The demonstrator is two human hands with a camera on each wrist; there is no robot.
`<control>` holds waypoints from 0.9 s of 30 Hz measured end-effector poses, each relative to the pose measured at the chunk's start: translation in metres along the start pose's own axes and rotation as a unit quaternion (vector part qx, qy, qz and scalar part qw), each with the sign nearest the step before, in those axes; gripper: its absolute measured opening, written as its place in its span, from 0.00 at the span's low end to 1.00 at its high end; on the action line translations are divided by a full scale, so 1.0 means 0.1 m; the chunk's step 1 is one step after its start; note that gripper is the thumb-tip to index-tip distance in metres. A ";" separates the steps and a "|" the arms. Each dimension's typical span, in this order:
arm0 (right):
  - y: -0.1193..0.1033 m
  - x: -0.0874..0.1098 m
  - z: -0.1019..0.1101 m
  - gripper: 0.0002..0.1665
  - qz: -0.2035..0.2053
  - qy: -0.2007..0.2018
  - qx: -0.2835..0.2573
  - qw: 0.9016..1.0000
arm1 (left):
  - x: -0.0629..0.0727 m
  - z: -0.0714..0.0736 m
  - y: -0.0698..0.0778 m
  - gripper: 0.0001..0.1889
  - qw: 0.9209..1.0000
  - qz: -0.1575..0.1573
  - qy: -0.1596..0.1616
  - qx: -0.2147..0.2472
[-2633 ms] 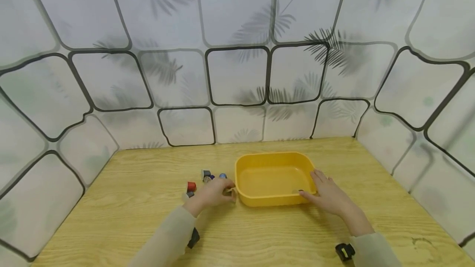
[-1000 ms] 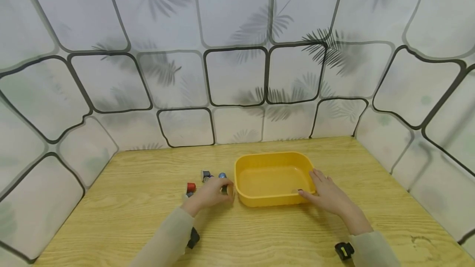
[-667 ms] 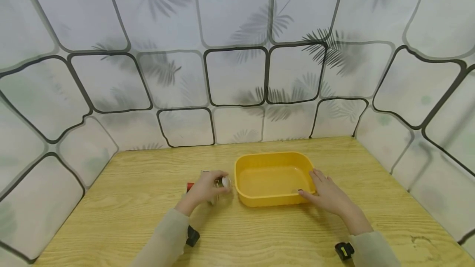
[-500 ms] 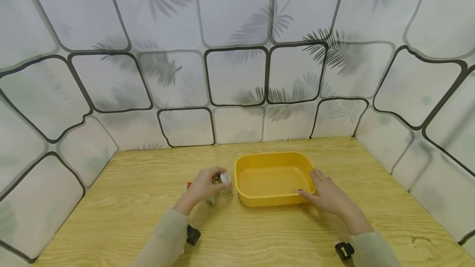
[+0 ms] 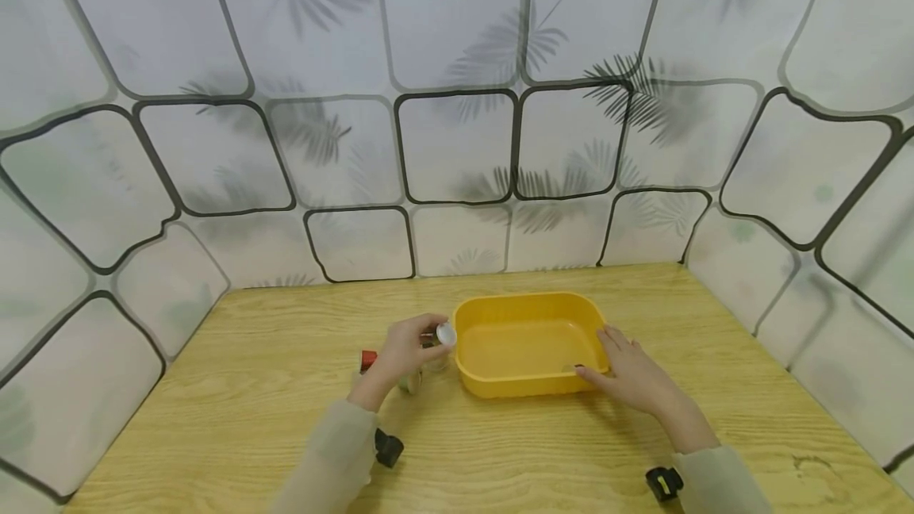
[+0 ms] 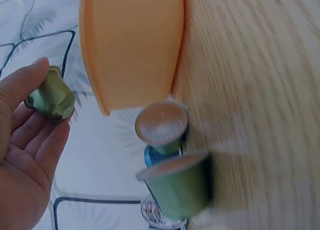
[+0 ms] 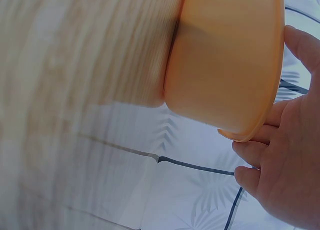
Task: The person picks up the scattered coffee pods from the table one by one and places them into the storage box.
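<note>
My left hand (image 5: pixel 407 347) pinches a green-gold coffee capsule (image 6: pixel 50 95) between thumb and fingers, just off the left rim of a yellow plastic bin (image 5: pixel 528 387). The capsule's pale lid faces the bin in the head view. On the table beneath that hand stand two green capsules, a larger-looking one (image 6: pixel 182 190) and another (image 6: pixel 162 125), with a blue capsule (image 6: pixel 149 156) partly hidden behind them. At the bin's near right corner rests my right hand (image 5: pixel 631 371). Its thumb lies at the near rim and its fingers touch the right side.
A red capsule (image 5: pixel 367 358) lies left of my left hand, which covers other capsules in the head view. The wooden table (image 5: pixel 500 450) meets a patterned curtain (image 5: pixel 457 157) at the back and sides. A black wrist camera (image 5: pixel 388 448) hangs under the left sleeve.
The left hand has picked up the capsule from the table beside the bin, raised it, and lately shifted right toward the rim. The right hand and bin have stayed in place.
</note>
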State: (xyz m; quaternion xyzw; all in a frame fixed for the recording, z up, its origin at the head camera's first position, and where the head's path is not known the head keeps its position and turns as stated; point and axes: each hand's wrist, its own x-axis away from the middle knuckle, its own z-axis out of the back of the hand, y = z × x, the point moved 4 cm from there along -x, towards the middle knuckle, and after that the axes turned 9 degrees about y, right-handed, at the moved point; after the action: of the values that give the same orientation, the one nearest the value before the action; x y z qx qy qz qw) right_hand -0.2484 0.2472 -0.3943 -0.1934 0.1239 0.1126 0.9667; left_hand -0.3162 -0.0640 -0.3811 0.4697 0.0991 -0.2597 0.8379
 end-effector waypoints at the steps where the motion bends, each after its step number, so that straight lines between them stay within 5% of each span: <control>1: 0.00 0.00 0.00 0.49 0.000 0.000 0.000 1.000 | -0.01 -0.03 0.02 0.22 1.000 -0.001 -0.003 0.002; 19: 0.02 0.00 -0.02 0.49 -0.002 -0.005 0.002 1.000 | -0.19 -0.57 0.33 0.21 0.998 -0.039 -0.054 -0.001; 27: 0.01 0.00 -0.02 0.50 0.000 -0.002 0.003 1.000 | -0.25 -0.79 0.47 0.22 0.996 -0.049 -0.057 -0.044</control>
State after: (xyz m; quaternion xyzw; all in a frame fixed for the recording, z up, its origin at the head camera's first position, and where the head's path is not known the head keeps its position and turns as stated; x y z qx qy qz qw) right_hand -0.2494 0.2477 -0.3961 -0.1908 0.1224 0.1122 0.9675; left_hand -0.3065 0.0305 -0.3787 0.4113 0.0853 -0.3224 0.8483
